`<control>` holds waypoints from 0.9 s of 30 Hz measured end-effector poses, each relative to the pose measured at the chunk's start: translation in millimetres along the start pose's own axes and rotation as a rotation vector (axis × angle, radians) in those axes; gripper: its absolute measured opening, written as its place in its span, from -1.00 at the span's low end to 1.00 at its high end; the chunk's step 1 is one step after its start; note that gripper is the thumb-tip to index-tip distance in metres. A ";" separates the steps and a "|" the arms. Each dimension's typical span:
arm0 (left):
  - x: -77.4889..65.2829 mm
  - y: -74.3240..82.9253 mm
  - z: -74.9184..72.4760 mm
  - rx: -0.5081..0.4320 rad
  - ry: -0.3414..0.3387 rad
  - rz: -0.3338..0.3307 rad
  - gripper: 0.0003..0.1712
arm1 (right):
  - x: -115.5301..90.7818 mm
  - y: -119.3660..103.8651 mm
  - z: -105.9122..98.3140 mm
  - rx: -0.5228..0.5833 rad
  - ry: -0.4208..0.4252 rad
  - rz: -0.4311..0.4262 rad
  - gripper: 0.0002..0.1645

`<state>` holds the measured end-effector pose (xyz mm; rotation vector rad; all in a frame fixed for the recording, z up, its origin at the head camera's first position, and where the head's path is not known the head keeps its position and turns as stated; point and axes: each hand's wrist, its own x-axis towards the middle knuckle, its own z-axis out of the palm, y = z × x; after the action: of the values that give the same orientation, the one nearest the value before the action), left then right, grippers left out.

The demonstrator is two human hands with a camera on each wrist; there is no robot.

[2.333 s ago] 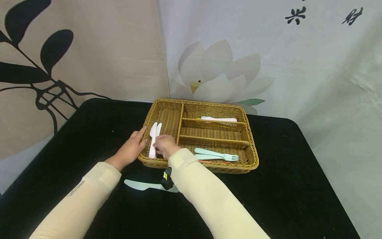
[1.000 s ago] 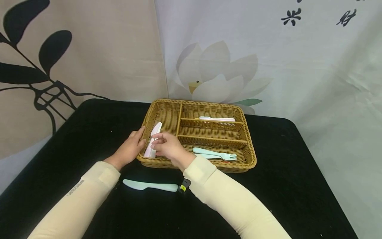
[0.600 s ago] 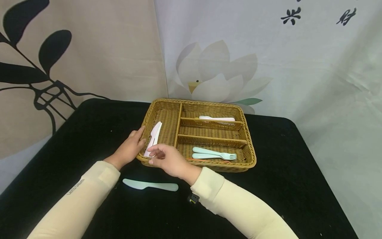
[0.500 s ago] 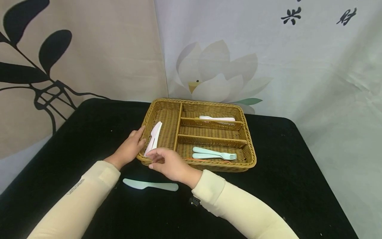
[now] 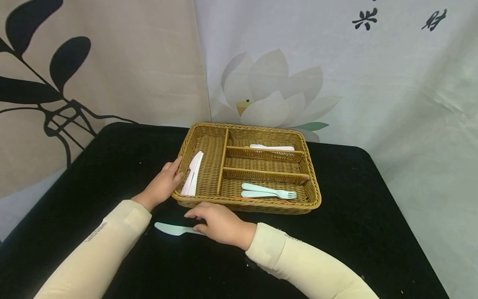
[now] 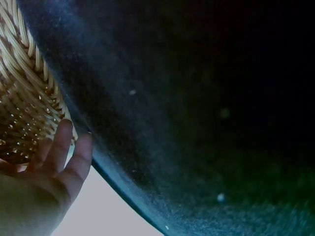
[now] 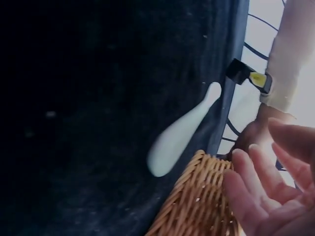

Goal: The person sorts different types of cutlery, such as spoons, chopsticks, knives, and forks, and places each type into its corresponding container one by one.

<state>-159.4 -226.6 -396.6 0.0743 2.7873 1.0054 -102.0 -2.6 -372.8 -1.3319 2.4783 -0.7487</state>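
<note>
My left hand [image 5: 160, 185] rests against the left side of a wicker cutlery basket [image 5: 317, 189], its fingers extended along the wall, as the left wrist view also shows. On the black cloth before the basket lies a mint table knife [image 5: 171, 229]. My right hand [image 5: 222, 224] is over its handle end, hiding that part in the head view. In the right wrist view the whole knife [image 7: 177, 140] lies apart from the loosely bent fingers, which hold nothing. A pink knife [image 5: 189, 178] and a white knife [image 5: 196, 176] lie side by side in the left compartment.
In the basket's front right compartment are a mint fork [image 5: 285, 194], another mint-handled utensil [image 5: 255, 194] and a thin orange edge [image 5: 261, 199]. Pale pink and white cutlery [image 5: 276, 148] lies in the back right compartment. A printed curtain [image 5: 149, 62] hangs behind the table.
My right hand has let go of the white knife beside the pink one, withdrawn from the left compartment and come forward over the mint knife. My left hand has stayed at the basket.
</note>
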 end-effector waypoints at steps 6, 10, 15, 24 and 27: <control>0.8 -0.6 -0.5 0.009 0.003 0.000 -0.27 | -1.5 4.7 4.3 -0.076 -0.043 0.040 -0.61; 1.7 -1.2 -0.6 0.011 0.004 0.002 -0.27 | -1.9 7.5 7.6 -0.106 -0.061 0.067 -0.63; 1.5 -0.6 -0.6 -0.001 -0.002 -0.003 -0.26 | -2.4 9.3 10.4 -0.148 -0.082 0.098 -0.65; 0.0 0.3 -0.6 -0.011 -0.002 0.002 -0.26 | 0.2 11.7 15.1 -0.168 -0.107 0.138 -0.65; -0.3 0.7 -0.3 -0.009 -0.003 0.002 -0.26 | 1.7 11.2 15.7 -0.173 -0.120 0.148 -0.66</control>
<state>-159.1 -226.3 -395.9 0.0769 2.7807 1.0176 -104.3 -4.0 -392.0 -1.1919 2.5579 -0.4170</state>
